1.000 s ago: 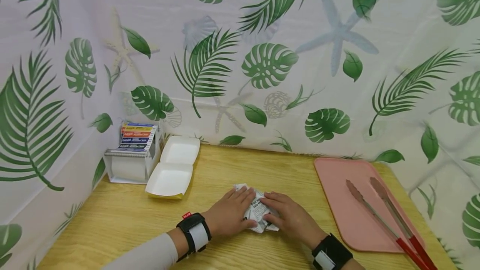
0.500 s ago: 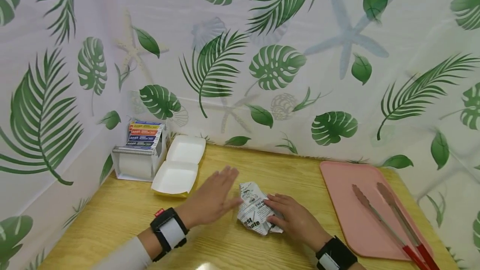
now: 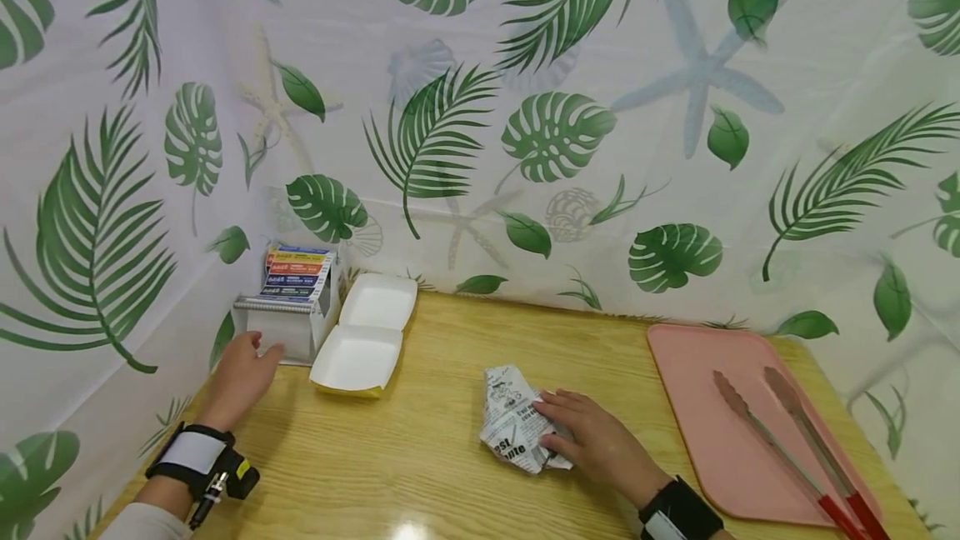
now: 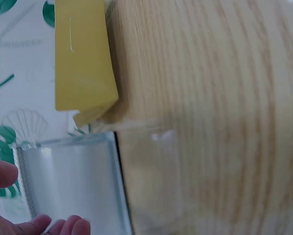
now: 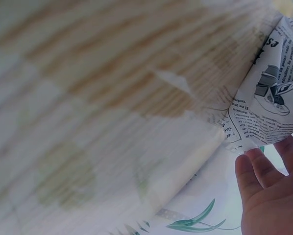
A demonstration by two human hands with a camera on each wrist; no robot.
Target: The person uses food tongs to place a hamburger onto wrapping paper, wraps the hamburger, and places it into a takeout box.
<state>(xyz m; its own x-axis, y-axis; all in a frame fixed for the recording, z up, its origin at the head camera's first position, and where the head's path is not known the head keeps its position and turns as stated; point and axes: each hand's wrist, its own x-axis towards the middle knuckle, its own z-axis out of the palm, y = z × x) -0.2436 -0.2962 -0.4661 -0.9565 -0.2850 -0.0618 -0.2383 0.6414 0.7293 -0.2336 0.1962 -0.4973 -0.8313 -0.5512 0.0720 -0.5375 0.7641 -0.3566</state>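
A bundle wrapped in printed newspaper-style paper (image 3: 513,419) lies on the table; its contents are hidden. My right hand (image 3: 600,444) rests against its right side, fingers extended onto the paper. In the right wrist view, the fingertips (image 5: 254,169) touch the edge of the printed wrap. At the left, my left hand (image 3: 243,377) is at the front of a white dispenser (image 3: 288,332) with coloured printed strips on top and a serrated edge. In the left wrist view, its thumb and fingers (image 4: 38,223) are apart near that edge, with nothing between them.
Beside the dispenser stands an opened clamshell box (image 3: 356,357), white inside and yellow outside. On the right, a pink tray (image 3: 686,407) bears tongs (image 3: 798,432) with red handles, which overhang its front edge. A leaf-patterned curtain (image 3: 465,107) closes off the back and sides.
My left hand has lifted off the paper bundle and swung left to the dispenser's front. The right hand has stayed on the bundle. The head view has shifted slightly.
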